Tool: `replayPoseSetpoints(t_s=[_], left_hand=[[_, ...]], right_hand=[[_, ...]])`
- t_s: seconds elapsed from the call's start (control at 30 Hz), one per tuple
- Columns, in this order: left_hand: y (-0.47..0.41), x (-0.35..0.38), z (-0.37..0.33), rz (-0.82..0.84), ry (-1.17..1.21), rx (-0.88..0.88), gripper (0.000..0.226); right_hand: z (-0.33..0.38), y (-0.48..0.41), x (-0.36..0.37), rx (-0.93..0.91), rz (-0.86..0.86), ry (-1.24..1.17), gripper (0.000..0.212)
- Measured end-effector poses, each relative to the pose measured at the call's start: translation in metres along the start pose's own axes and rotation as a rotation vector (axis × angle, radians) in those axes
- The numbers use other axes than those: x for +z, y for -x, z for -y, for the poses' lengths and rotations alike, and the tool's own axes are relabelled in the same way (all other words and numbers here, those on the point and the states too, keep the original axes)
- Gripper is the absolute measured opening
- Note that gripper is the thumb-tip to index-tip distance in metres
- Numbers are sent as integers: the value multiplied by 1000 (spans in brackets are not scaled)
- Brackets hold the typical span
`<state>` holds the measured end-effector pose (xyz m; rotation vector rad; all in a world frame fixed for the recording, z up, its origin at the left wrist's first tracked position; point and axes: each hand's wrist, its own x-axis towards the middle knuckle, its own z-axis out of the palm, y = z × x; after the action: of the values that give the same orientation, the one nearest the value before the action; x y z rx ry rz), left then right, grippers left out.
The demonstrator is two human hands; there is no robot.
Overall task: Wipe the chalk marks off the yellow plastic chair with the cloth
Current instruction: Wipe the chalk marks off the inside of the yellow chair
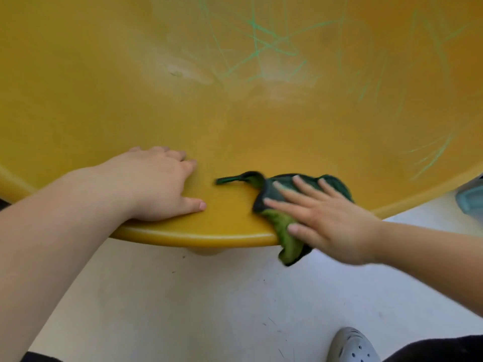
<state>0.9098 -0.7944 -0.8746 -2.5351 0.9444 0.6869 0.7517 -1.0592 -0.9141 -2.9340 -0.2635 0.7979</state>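
The yellow plastic chair point(109, 82) fills the upper part of the head view, seat toward me. Green chalk marks point(264, 43) criss-cross its back at upper centre, and more green chalk streaks point(433, 155) run down its right side. My left hand point(159, 184) lies flat on the seat near the front edge, fingers straight. My right hand point(321, 220) presses with spread, straight fingers on a green cloth point(285, 231) at the seat's front edge. One part of the cloth hangs over the rim, and a thin tail points left.
Pale floor point(209, 304) lies below the chair's rim. A grey perforated clog point(352, 346) shows at the bottom right beside dark clothing. A pale blue-grey object point(470, 197) sits at the right edge, partly cut off.
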Motion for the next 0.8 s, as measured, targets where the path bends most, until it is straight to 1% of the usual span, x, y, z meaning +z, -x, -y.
replayPoseSetpoints(t_s=[0.07, 0.17, 0.23, 0.27, 0.3, 0.37, 0.47, 0.57, 0.63, 0.7, 0.73, 0.8], left_hand=[[0, 0, 1, 2, 3, 0, 93], [2, 0, 0, 2, 3, 0, 91], [3, 0, 0, -3, 0, -1, 91], [3, 0, 0, -2, -2, -3, 91], [4, -1, 0, -1, -5, -6, 92], [4, -2, -2, -4, -20, -12, 93], [3, -7, -4, -13, -36, -21, 93], [-2, -17, -9, -70, -38, -30, 91], [-7, -22, -15, -97, -29, -19, 89], [-14, -24, -23, -98, -19, -2, 88], [-17, -24, -27, -91, -15, 5, 89], [-23, -24, -33, -76, -14, 18, 90]], right_hand=[[-38, -10, -8, 212, 37, 0, 62], [-92, -41, -24, 468, 25, 14, 82], [-103, -63, -29, 566, -21, -28, 91], [-98, -75, -29, 583, -44, -48, 91], [-89, -85, -29, 574, -62, -59, 88], [-58, -104, -26, 490, -101, -64, 75], [-2, -110, -20, 281, -88, -84, 64], [37, -78, -16, 29, -49, -137, 56], [42, -47, -12, -69, -22, -176, 52], [27, -21, -8, -30, 6, -144, 51], [13, -14, -7, 37, 20, -108, 51], [-31, -8, -11, 229, 54, -36, 52]])
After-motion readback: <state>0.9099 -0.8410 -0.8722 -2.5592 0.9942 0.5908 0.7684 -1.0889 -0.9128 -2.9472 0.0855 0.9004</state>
